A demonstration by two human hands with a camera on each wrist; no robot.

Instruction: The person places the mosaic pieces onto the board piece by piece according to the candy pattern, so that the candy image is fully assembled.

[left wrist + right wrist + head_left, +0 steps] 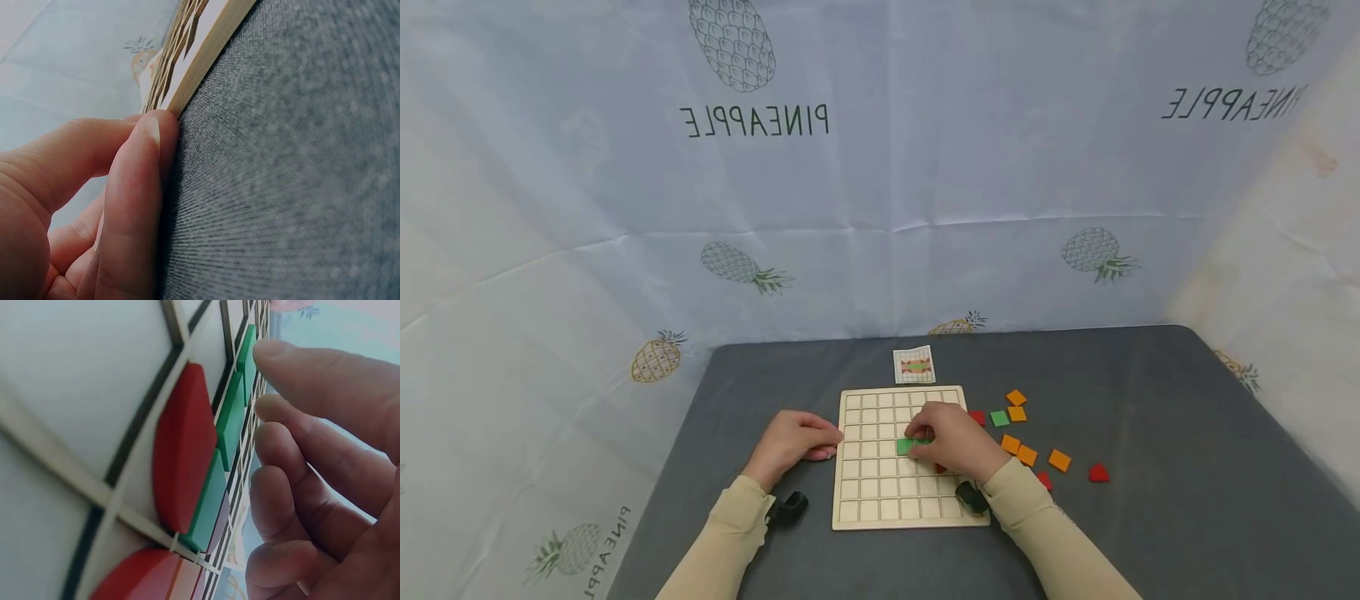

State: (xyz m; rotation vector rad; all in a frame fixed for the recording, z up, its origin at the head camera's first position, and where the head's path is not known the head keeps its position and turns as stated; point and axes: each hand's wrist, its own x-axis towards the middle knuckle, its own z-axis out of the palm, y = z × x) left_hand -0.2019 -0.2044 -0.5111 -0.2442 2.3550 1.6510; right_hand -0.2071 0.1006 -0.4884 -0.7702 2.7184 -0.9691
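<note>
A pale wooden grid board lies on the dark table. My left hand is at its left edge; in the left wrist view, the thumb and index fingertip come together against the board's rim. Over the board's right half is my right hand, its thumb and index finger apart beside a green square tile lying in a cell. In the right wrist view, the thumb tip is at the farthest green tile of a short row. A red piece sits beside that row. My right hand partly hides the pieces in the head view.
Right of the board are scattered orange tiles, a loose green tile and red pieces. Behind the board lies a small pattern card. A pineapple-print cloth hangs at the table's back edge.
</note>
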